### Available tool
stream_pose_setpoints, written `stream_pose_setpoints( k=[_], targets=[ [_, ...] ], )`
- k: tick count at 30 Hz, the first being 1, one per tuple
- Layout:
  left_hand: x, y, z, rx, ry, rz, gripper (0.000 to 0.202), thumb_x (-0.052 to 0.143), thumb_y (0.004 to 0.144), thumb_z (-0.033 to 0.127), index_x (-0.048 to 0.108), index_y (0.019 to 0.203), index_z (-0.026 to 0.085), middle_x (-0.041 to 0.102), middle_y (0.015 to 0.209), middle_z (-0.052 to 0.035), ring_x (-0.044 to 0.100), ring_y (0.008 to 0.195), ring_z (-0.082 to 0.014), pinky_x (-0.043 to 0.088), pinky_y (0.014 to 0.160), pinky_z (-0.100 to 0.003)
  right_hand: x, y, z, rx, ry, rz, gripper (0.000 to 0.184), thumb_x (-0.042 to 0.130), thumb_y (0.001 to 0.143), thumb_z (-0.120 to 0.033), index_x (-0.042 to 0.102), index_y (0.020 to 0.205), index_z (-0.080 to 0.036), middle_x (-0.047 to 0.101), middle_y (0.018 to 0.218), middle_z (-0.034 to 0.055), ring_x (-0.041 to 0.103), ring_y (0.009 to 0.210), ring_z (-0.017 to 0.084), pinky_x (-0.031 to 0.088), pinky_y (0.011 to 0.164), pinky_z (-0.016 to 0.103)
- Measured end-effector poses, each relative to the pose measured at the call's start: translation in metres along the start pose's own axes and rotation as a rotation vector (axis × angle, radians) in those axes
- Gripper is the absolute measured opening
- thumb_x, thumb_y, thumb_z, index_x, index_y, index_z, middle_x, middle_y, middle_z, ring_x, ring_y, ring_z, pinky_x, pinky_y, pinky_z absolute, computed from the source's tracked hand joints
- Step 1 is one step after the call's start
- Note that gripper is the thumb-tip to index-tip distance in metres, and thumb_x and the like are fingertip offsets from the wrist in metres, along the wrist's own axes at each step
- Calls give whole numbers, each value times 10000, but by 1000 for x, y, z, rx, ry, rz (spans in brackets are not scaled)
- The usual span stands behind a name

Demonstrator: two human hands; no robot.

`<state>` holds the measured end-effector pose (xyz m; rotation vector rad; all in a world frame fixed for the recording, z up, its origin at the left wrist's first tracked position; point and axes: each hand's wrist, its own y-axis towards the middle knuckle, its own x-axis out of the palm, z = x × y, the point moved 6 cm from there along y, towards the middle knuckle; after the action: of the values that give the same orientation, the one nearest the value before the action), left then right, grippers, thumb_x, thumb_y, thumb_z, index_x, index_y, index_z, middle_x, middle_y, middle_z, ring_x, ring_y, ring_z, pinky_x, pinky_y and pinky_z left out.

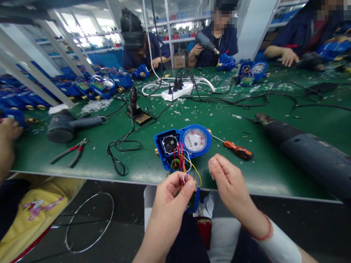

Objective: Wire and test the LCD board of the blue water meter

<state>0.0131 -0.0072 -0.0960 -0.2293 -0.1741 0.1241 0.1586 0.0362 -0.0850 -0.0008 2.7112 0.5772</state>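
A blue water meter (183, 147) with a round white dial lies open on the green table (246, 171) near its front edge. A bundle of coloured wires (183, 160) runs out of it toward me. My left hand (171, 197) pinches the ends of these wires just past the table edge, and a small blue part (196, 200) hangs below it. My right hand (227, 180) is beside it on the right, fingers curled with the thumb raised. Nothing shows in it.
An orange-handled screwdriver (238, 149) lies right of the meter, and a dark heat gun (307, 153) beyond it. Red pliers (71, 151), a grey heat gun (68, 126), a soldering iron stand (137, 113), a power strip (177, 91) and cables lie about. Other people work at the far side and left.
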Motion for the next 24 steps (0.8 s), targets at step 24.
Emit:
stream_pose_setpoints(
  k=[24],
  targets=[
    [3,-12,16,345,783,40,94,626,772,296,658,838,237,576,1182,-115,452,1212,-361,332,981,-562,28,-25,15,586,790,-132,310,750,753,-399,618,680,-128,594,625,3,496,547,64,405,514,156]
  ],
)
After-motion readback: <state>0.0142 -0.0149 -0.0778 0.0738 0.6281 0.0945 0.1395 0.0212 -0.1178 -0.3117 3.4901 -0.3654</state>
